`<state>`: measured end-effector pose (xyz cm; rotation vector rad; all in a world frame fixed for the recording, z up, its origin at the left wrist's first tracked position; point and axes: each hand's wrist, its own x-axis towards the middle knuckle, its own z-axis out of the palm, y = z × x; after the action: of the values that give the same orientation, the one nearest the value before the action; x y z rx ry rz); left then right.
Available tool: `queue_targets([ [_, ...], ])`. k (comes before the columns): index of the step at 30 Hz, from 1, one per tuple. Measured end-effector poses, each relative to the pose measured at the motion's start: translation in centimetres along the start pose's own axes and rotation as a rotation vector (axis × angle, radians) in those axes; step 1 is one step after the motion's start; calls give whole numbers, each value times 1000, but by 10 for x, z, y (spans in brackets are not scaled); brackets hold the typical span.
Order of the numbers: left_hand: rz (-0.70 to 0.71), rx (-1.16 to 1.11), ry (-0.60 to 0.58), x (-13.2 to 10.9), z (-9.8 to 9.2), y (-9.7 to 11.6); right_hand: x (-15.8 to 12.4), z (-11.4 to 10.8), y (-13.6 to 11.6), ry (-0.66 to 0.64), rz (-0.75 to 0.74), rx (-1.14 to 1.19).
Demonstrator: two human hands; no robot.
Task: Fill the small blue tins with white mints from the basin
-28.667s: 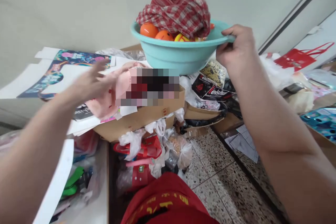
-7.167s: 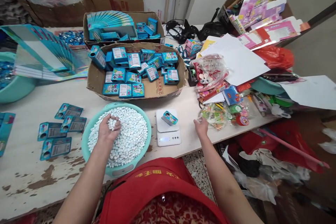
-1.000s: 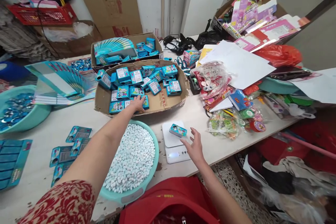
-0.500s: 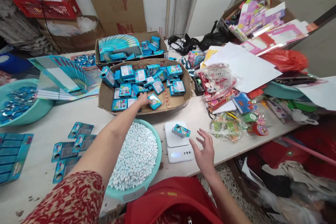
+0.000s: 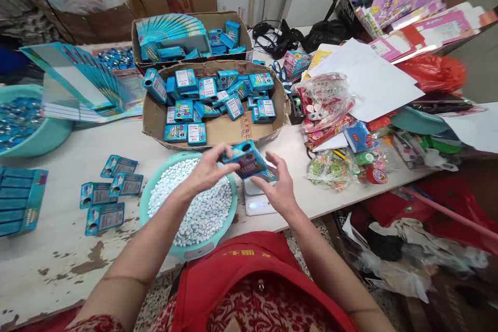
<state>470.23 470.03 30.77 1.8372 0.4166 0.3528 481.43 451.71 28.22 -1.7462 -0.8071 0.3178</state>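
Observation:
My left hand (image 5: 213, 168) grips a small blue candy box (image 5: 249, 158) by its left end, above the bowl and the scale. A round dark hole shows on the box's top. Close to the box's right end is my right hand (image 5: 279, 187), thumb and fingers apart; whether it touches the box is unclear. Below it a white digital scale (image 5: 257, 205) is partly covered, with another blue box (image 5: 270, 174) on it mostly hidden. A turquoise bowl (image 5: 144, 202) full of pale mint-and-white candies (image 5: 206, 212) stands under my left forearm.
Behind the bowl, a cardboard tray (image 5: 225, 137) holds many blue boxes, with a second carton (image 5: 249, 54) beyond. Several flat blue boxes (image 5: 105, 218) lie at left, near a bowl of shiny blue pieces (image 5: 58, 135). Bagged toys (image 5: 324, 98) and papers (image 5: 365, 88) crowd the right.
My left hand has come back from the cardboard tray with a blue box and now holds it over the bowl and scale. My right hand has moved left toward that box.

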Motion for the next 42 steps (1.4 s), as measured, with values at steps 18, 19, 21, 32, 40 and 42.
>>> queue_targets([
  [18, -290, -115, -12, -3, 72, -43, -61, -81, 111, 619, 436, 92],
  [19, -268, -103, -18, 1, 79, -48, -63, -85, 127, 651, 457, 44],
  [21, -198, -111, -17, 9, 95, -59, -67, -87, 154, 670, 493, -22],
  [32, -239, -265, -117, 6, 113, -54, -67, -43, 94, 396, 178, -331],
  [40, -479, -1160, 413, -41, 85, -18, -36, 2, 16, -197, 97, -147],
  [42, -540, -1296, 506, -40, 80, -15, -35, 9, 12, -224, 41, -186],
])
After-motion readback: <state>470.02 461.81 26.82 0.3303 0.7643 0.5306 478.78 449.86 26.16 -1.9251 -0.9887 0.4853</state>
